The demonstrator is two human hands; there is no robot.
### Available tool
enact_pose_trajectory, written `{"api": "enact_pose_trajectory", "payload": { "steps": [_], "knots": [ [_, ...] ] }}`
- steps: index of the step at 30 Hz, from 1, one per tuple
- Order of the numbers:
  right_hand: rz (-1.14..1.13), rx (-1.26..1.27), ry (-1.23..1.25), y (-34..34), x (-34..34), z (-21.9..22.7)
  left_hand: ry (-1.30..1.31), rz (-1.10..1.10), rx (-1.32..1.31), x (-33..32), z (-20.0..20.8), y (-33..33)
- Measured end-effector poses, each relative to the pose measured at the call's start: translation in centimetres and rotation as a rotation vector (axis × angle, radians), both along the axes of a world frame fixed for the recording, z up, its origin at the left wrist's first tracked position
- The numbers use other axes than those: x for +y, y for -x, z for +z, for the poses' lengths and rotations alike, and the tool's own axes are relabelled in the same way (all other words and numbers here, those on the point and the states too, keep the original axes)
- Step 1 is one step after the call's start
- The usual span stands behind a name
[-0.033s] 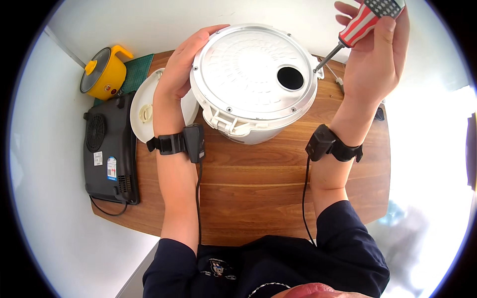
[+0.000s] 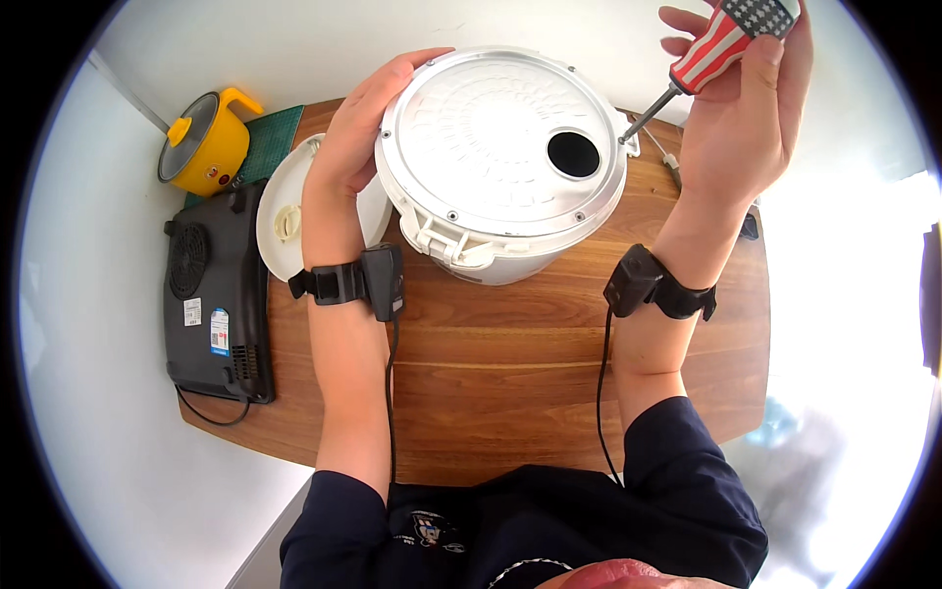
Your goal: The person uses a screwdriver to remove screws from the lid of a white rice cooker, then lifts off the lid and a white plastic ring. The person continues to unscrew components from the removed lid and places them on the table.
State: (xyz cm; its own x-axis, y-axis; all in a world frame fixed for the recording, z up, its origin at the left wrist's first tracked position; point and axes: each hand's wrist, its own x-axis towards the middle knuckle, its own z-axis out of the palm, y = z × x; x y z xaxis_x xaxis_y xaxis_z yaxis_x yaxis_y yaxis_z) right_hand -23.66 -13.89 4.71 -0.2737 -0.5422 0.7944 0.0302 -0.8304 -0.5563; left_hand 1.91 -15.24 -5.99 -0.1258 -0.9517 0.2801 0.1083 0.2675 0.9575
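A white round pot-like appliance [image 2: 491,257] stands on the wooden table, topped by a silvery metal disc [image 2: 481,137] with small screws round its rim and a dark round hole at the right. My left hand [image 2: 368,118] is wrapped against its left side, fingers along the rim and thumb hidden. My right hand [image 2: 741,128] grips a screwdriver [image 2: 708,61] by its flag-patterned red, white and dark handle. The screwdriver slants down to the left, and its tip meets the right rim of the disc, near a white side latch.
Partly under my left forearm lies a white round lid-like piece [image 2: 278,245]. Left of it is a black flat appliance [image 2: 211,294] with a vent and cord. Behind, a yellow pot [image 2: 211,147] stands beside a green mat [image 2: 275,137]. White walls border the table [image 2: 500,393].
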Motion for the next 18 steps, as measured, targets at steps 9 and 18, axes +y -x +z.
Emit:
{"api": "enact_pose_trajectory", "payload": {
  "steps": [9, 18],
  "knots": [
    [-0.088, 0.077, -0.039, -0.4, 0.9, 0.7, -0.010, -0.010, 0.019, -0.3, -0.3, -0.1],
    [-0.196, 0.104, 0.061, -0.6, 0.3, -0.5, 0.004, -0.011, -0.012, -0.2, -0.1, -0.1]
  ]
}}
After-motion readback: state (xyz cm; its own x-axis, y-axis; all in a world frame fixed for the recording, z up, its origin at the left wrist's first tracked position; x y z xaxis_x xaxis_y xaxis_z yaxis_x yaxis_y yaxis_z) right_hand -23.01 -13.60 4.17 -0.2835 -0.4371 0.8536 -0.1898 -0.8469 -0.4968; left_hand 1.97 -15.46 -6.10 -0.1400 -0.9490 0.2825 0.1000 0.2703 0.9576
